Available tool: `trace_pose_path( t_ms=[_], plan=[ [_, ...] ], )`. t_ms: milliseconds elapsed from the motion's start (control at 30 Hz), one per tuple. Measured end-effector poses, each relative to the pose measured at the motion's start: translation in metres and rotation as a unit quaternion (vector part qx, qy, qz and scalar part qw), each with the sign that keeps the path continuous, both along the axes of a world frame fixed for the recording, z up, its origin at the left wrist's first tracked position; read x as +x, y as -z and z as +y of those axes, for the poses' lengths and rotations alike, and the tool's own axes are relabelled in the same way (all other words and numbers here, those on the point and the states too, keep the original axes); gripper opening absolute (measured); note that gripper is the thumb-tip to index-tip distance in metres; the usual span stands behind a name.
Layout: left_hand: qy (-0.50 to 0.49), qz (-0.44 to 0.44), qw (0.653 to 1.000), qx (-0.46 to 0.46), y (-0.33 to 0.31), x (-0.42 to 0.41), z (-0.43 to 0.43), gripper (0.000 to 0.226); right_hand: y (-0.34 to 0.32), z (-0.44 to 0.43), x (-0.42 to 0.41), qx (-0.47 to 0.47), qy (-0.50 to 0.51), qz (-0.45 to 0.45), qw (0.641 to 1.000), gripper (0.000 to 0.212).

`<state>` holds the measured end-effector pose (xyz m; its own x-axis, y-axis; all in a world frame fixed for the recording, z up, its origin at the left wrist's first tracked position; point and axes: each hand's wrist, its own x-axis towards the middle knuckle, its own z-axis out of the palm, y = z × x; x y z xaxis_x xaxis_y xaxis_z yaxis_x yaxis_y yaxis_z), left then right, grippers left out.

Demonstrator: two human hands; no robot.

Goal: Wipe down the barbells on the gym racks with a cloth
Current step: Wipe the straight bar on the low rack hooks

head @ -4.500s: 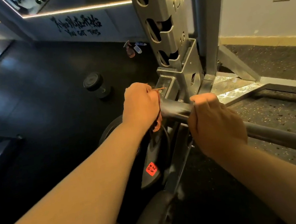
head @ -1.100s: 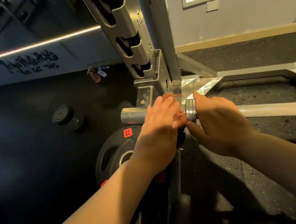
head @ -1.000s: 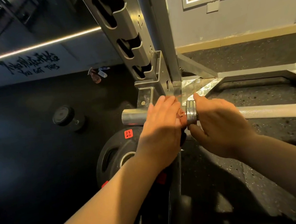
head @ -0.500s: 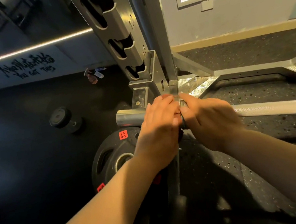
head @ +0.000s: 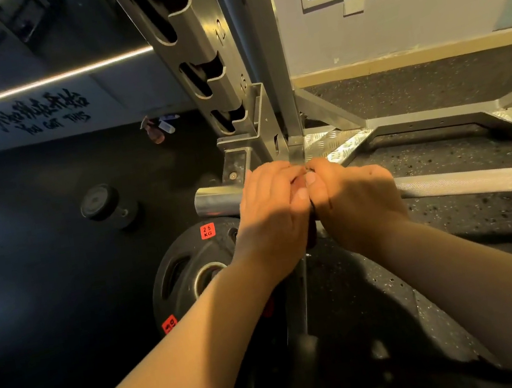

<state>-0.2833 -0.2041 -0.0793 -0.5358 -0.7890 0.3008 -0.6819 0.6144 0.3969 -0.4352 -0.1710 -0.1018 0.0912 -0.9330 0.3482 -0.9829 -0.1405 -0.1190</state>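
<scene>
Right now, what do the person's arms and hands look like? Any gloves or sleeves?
No gloves and no sleeves in view. The left hand and right hand are bare, with no rings showing. The left forearm and right forearm are bare to the picture's edge, with no watch or band.

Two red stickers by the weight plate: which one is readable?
The upper sticker, on the top rim of the weight plate beside the left hand: it reads 25 KG upright. The lower sticker is tilted and illegible.
</scene>
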Motion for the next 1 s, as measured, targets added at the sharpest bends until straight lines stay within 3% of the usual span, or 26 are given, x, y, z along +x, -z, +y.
trace_pose_path(
  t_ms=[167, 267, 333, 400, 467, 533, 633, 667, 767, 867, 933, 1000],
  plan=[
    [0.095, -0.104, 0.99, -0.022, -0.006, 0.035, -0.019, 0.037, -0.001, 0.001, 0.0, -0.009, -0.008, 0.003, 1.0, 0.031],
    [-0.049, -0.084, 0.995, 0.033, -0.013, 0.033, -0.039, 0.028, 0.005, -0.001, -0.001, -0.01, -0.01, 0.005, 1.0, 0.016],
    [-0.186, -0.146, 0.965, 0.113, -0.018, 0.014, -0.054, 0.019, 0.008, -0.002, -0.001, -0.018, -0.002, 0.012, 1.0, 0.013],
    [-0.225, -0.198, 0.949, 0.099, -0.017, -0.01, -0.052, 0.013, 0.01, -0.002, 0.0, -0.038, 0.001, 0.013, 0.999, 0.017],
    [-0.128, -0.125, 0.984, 0.025, -0.009, -0.025, -0.03, 0.014, 0.008, 0.0, 0.0, -0.055, -0.002, 0.004, 0.998, 0.027],
    [-0.035, -0.02, 0.999, 0.006, -0.008, -0.017, -0.011, 0.021, 0.006, 0.002, -0.001, -0.056, -0.008, -0.007, 0.998, 0.033],
    [0.098, -0.05, 0.992, -0.057, -0.01, 0.02, -0.015, 0.028, 0.005, 0.003, -0.002, -0.019, -0.016, -0.004, 1.0, 0.029],
    [0.078, -0.057, 0.995, -0.016, -0.011, 0.031, -0.021, 0.03, 0.005, 0.002, -0.002, -0.011, -0.011, -0.001, 1.0, 0.024],
    [-0.112, -0.018, 0.993, 0.044, -0.003, 0.054, -0.035, 0.025, 0.003, 0.001, 0.0, 0.011, 0.0, 0.017, 1.0, 0.019],
    [-0.29, 0.009, 0.954, 0.072, -0.002, 0.031, -0.037, 0.02, 0.004, 0.001, 0.0, 0.007, 0.0, 0.031, 1.0, 0.024],
    [-0.262, -0.021, 0.965, 0.026, -0.004, -0.002, -0.023, 0.018, 0.003, 0.002, 0.001, 0.019, 0.003, 0.024, 1.0, 0.029],
    [-0.144, -0.007, 0.99, 0.001, -0.007, -0.021, 0.001, 0.023, 0.001, 0.003, 0.002, 0.033, 0.009, 0.012, 0.999, 0.039]
  ],
)
